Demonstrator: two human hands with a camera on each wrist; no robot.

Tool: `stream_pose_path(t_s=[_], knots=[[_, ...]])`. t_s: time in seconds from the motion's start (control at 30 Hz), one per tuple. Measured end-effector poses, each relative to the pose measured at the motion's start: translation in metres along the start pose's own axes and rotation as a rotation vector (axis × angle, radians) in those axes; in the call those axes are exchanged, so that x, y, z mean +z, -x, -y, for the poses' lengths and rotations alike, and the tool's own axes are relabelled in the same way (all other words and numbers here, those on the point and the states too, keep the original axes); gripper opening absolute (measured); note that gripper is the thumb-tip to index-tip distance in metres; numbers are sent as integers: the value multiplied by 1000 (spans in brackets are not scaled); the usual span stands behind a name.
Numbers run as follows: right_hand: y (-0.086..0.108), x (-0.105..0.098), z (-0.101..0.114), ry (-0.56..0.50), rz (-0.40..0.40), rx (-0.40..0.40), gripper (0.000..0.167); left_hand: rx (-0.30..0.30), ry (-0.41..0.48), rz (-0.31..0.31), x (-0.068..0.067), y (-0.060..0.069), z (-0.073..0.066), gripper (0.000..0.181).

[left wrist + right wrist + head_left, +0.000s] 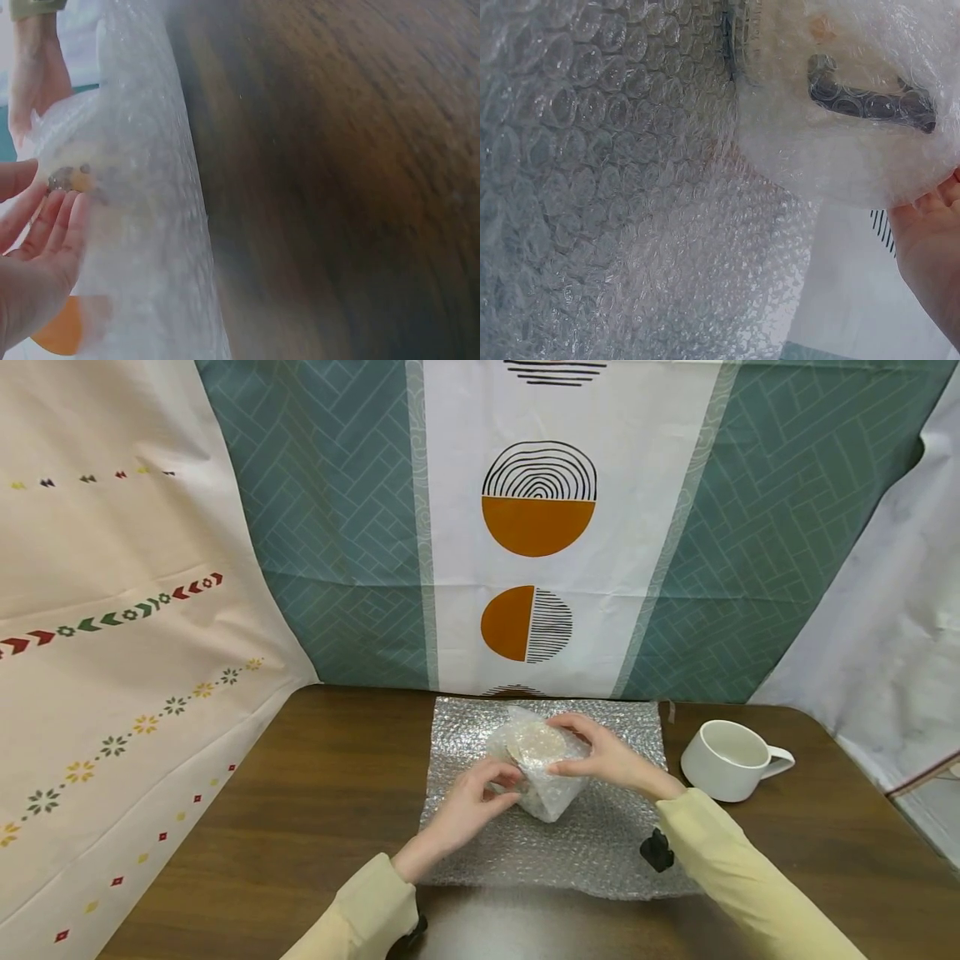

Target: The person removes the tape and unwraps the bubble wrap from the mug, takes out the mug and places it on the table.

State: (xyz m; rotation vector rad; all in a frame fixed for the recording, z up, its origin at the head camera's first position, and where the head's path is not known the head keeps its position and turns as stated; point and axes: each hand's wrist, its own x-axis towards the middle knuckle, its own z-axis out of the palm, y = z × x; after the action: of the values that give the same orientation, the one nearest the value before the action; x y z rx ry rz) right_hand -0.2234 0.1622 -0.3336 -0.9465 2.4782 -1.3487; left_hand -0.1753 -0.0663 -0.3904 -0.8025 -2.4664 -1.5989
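Observation:
A bundle in bubble wrap stands on the flat sheet of bubble wrap. Through the film shows a pale, round-topped item with dark and orange markings; its exact kind is blurred by the bubbles. My right hand grips the bundle from the right, thumb in front and fingers over the top. At the front left of the bundle is my left hand, its thumb and fingertips apart, by the loose wrap. In the left wrist view, the left hand's fingers extend toward the marked side.
A white mug stands to the right of the sheet, its handle pointing right. Brown wooden table extends on both sides. Patterned cloths hang behind and to the left. Dark wrist-worn pieces sit beneath the sleeves.

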Motion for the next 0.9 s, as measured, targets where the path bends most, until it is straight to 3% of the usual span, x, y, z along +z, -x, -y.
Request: stream_pose_path(t_s=[0.1, 0.3, 0.4, 0.57, 0.77, 0.9], knots=[[-3, 2, -11, 3, -5, -24, 61, -6, 21, 5, -1, 1, -8, 22], [-6, 3, -35, 25, -20, -21, 64, 24, 97, -49, -10, 3, -37, 37], [-6, 2, -37, 19, -21, -13, 65, 28, 78, -38, -12, 2, -44, 38], [-6, 2, -36, 25, -14, -9, 65, 5, 71, -29, -10, 0, -47, 35], [-7, 1, -34, 32, -10, -7, 65, -41, 169, -44, -7, -4, -48, 33], [-5, 1, -27, 41, -5, -6, 64, -56, 178, -49, -6, -5, -50, 30]])
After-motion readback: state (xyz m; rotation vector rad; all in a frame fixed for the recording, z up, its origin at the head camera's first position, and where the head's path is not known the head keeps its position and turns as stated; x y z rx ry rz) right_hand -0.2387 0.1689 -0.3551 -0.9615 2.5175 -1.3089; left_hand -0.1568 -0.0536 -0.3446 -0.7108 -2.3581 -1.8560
